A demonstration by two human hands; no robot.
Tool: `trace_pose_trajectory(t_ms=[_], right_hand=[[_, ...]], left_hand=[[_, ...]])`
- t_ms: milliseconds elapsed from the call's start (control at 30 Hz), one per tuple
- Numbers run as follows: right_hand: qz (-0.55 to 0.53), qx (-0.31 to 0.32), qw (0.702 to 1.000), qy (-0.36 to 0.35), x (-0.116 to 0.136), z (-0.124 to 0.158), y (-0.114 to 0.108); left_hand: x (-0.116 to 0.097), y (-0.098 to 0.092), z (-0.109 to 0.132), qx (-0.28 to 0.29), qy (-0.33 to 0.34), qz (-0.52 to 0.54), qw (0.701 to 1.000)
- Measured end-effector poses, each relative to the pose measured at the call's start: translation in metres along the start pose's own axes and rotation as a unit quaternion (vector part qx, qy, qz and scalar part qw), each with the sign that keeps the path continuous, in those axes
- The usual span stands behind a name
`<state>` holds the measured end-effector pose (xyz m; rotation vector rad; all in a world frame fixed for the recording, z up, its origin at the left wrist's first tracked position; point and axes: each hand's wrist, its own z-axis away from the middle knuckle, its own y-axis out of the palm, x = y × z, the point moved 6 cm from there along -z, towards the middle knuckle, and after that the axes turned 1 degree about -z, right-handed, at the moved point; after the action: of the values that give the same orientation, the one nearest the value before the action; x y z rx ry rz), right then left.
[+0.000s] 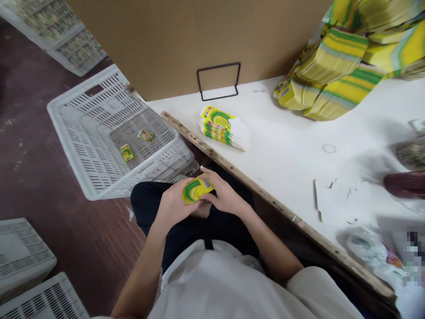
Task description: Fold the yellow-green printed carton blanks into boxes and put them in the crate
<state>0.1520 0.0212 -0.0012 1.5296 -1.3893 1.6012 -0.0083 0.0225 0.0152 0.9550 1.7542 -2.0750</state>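
Over my lap, both hands grip a small yellow and green carton (196, 188). My left hand (174, 204) wraps round its left end with fingers curled. My right hand (222, 191) presses on its right end, fingers closed over the top. A short stack of flat yellow and green carton blanks (222, 127) lies on the white table (292, 155) just beyond my hands. Left of my knees, a white slatted crate (99, 137) on the floor holds two folded small cartons (127, 152).
A big heap of flat carton blanks (345, 62) fills the table's back right. A black wire stand (219, 82) stands against a cardboard wall. A rubber band (329, 148) and white card scraps (332, 199) lie on the table. More white crates (26, 261) sit on the floor.
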Motion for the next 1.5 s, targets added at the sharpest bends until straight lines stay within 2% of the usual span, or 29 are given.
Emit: trace_pose_trajectory(t_ms=[33,100,133,167,233,267,300,367,400,467,567,600,667,767,867,900,933,1000,1067,1100,1200,1300,1367,1400,1500], right_hand=[[0.001,-0.023,1.0,-0.002,0.002,-0.001,-0.002],[0.017,-0.069,0.997,-0.002,0.008,-0.006,-0.014],[0.036,-0.095,0.995,0.003,0.01,-0.01,-0.025],[0.062,-0.124,0.99,0.012,0.011,-0.017,-0.039],[0.135,-0.201,0.969,0.051,0.009,-0.032,-0.071],[0.174,-0.234,0.953,0.078,0.006,-0.041,-0.086],[0.212,-0.262,0.935,0.11,0.002,-0.051,-0.099],[0.269,-0.297,0.9,0.171,-0.009,-0.069,-0.115],[0.287,-0.305,0.886,0.201,-0.015,-0.077,-0.118],[0.31,-0.306,0.865,0.25,-0.026,-0.09,-0.118],[0.319,-0.294,0.851,0.295,-0.038,-0.099,-0.112],[0.318,-0.293,0.852,0.296,-0.04,-0.1,-0.112],[0.309,-0.298,0.858,0.283,-0.04,-0.101,-0.113],[0.266,-0.323,0.876,0.241,-0.029,-0.094,-0.116],[0.152,-0.332,0.919,0.146,-0.005,-0.076,-0.1],[0.1,-0.312,0.939,0.102,0.006,-0.069,-0.088],[0.051,-0.268,0.96,0.064,0.016,-0.062,-0.071],[-0.021,-0.137,0.99,0.036,0.031,-0.046,-0.028],[-0.077,-0.037,0.995,0.055,0.038,-0.029,0.013],[-0.113,-0.024,0.992,0.058,0.04,-0.022,0.027],[-0.212,-0.036,0.974,0.071,0.039,-0.008,0.054],[-0.232,-0.04,0.967,0.102,0.03,-0.006,0.063],[-0.2,-0.042,0.97,0.131,0.022,-0.007,0.06],[-0.185,-0.052,0.972,0.136,0.018,-0.008,0.055],[-0.157,-0.092,0.977,0.112,0.014,-0.01,0.037]], left_hand=[[0.005,-0.005,-0.002,-0.008,-0.004,0.0,1.0],[0.022,-0.03,-0.007,-0.071,-0.022,-0.012,0.997],[0.031,-0.051,-0.01,-0.139,-0.033,-0.028,0.989],[0.04,-0.077,-0.01,-0.233,-0.054,-0.058,0.969],[0.053,-0.115,-0.012,-0.338,-0.067,-0.112,0.932],[0.058,-0.126,-0.013,-0.368,-0.077,-0.128,0.918],[0.062,-0.129,-0.015,-0.366,-0.075,-0.134,0.918],[0.065,-0.114,-0.018,-0.329,-0.063,-0.11,0.936],[0.065,-0.099,-0.017,-0.313,-0.053,-0.077,0.945],[0.065,-0.056,-0.015,-0.221,-0.048,0.005,0.974],[0.057,0.003,-0.003,-0.099,-0.038,0.115,0.988],[0.054,0.015,0.002,-0.076,-0.036,0.137,0.987],[0.049,0.027,0.009,-0.054,-0.038,0.164,0.984],[0.044,0.031,0.013,-0.034,-0.052,0.217,0.974],[0.035,0.029,0.01,-0.043,-0.045,0.343,0.937],[0.031,0.024,0.009,-0.073,-0.037,0.393,0.916],[0.027,0.018,0.007,-0.112,-0.032,0.435,0.893],[0.021,0.005,0.004,-0.196,-0.043,0.478,0.855],[0.012,-0.007,0.002,-0.242,-0.066,0.488,0.836],[0.007,-0.012,0.001,-0.258,-0.069,0.5,0.824],[-0.001,-0.021,-0.001,-0.301,-0.057,0.564,0.767],[0.008,-0.012,0.002,-0.335,-0.094,0.594,0.725],[0.018,-0.001,0.006,-0.342,-0.133,0.589,0.72],[0.021,0.004,0.007,-0.336,-0.144,0.581,0.727],[0.025,0.014,0.011,-0.299,-0.149,0.533,0.777]])
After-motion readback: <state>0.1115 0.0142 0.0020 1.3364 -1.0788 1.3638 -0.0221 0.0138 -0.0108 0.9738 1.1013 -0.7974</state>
